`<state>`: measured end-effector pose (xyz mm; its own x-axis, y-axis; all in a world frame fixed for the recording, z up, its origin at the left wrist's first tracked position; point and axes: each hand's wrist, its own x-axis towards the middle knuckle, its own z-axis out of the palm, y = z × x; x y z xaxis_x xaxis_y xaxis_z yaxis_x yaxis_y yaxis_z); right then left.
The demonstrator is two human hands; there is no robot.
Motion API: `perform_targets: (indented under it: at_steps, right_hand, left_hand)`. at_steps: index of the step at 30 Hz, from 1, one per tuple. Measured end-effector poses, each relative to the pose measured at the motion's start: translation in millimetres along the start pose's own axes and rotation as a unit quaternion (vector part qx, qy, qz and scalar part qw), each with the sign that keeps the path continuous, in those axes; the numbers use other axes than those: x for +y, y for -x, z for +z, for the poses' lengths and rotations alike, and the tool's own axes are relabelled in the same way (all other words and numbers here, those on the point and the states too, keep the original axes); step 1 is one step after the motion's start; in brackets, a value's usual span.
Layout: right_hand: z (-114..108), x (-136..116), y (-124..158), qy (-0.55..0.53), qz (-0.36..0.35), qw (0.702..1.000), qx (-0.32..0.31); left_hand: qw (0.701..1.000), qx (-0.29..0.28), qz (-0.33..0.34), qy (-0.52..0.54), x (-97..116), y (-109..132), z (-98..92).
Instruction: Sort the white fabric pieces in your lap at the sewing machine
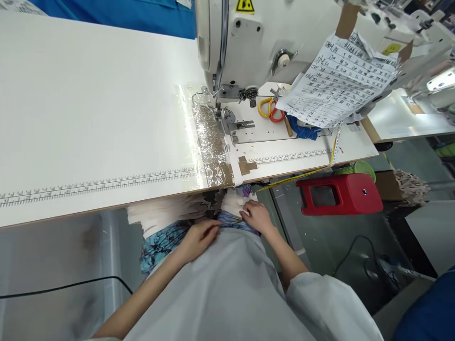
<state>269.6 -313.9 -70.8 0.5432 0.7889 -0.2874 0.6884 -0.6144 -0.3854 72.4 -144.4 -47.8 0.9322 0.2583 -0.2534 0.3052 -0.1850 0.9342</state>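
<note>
Both my hands work in my lap, below the front edge of the white sewing table [88, 123]. My left hand [199, 238] is closed, its fingers pinching a blue patterned piece of fabric [161, 246]. My right hand [256, 215] is closed too, its fingers pressed on the same fabric next to a stack of white cloth pieces [167, 213]. What lies right under the fingers is partly hidden. The white sewing machine [256, 42] stands above, with its needle area [227, 116] apart from both hands.
Scissors with yellow and red handles [270, 111] lie on the machine bed. A written paper sheet [337, 80] hangs from the machine. A red stool [337, 193] and a green container [362, 168] stand on the floor at right. A black cable [71, 286] runs at left.
</note>
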Motion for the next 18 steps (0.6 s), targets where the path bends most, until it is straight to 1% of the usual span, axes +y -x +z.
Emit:
perform_targets:
  at_steps: [1,3,6,8,9,10,11,12,13,14,16,18]
  right_hand:
    - [-2.2,-0.3,1.7,-0.013,0.000,1.000,0.004]
    - [-6.9,0.0,6.5,-0.043,0.004,0.999,0.017]
    - [-13.7,-1.8,14.3,-0.094,0.018,0.994,0.043]
    - [-19.0,-9.3,19.6,-0.125,0.025,0.991,0.052]
    - [-22.4,-16.0,22.7,-0.165,0.028,0.985,0.043]
    - [-26.6,-24.5,26.4,-0.228,0.031,0.973,0.025]
    - [-31.4,-34.7,30.7,-0.308,0.034,0.951,0.000]
    - [-36.7,-45.8,35.8,-0.394,0.036,0.918,-0.031]
    - [-42.2,-57.2,41.5,-0.474,0.034,0.877,-0.066]
    - [-47.7,-67.9,47.3,-0.538,0.032,0.836,-0.103]
    - [-57.0,-84.8,58.1,-0.610,0.028,0.771,-0.180]
    - [-63.5,-93.8,65.1,-0.650,0.031,0.718,-0.247]
  left_hand:
    - [0.999,-0.041,-0.006,0.009,-0.1,-5.8,7.6]
    - [0.996,-0.089,-0.023,0.018,-3.5,-14.0,17.2]
    - [0.992,-0.110,-0.050,0.038,-10.5,-22.3,24.1]
    - [0.983,-0.125,-0.094,0.097,-13.2,-28.3,28.6]
    - [0.971,-0.139,-0.123,0.149,-13.3,-31.6,31.4]
    - [0.952,-0.157,-0.151,0.214,-12.6,-34.8,34.1]
    - [0.926,-0.169,-0.175,0.288,-11.0,-37.7,36.6]
    - [0.897,-0.166,-0.191,0.363,-8.6,-39.9,38.3]
    - [0.868,-0.145,-0.198,0.431,-5.4,-41.1,38.7]
    - [0.843,-0.107,-0.201,0.487,-1.6,-41.0,37.8]
    - [0.801,0.011,-0.208,0.561,7.5,-36.1,31.0]
    - [0.751,0.121,-0.202,0.616,18.8,-25.1,19.2]
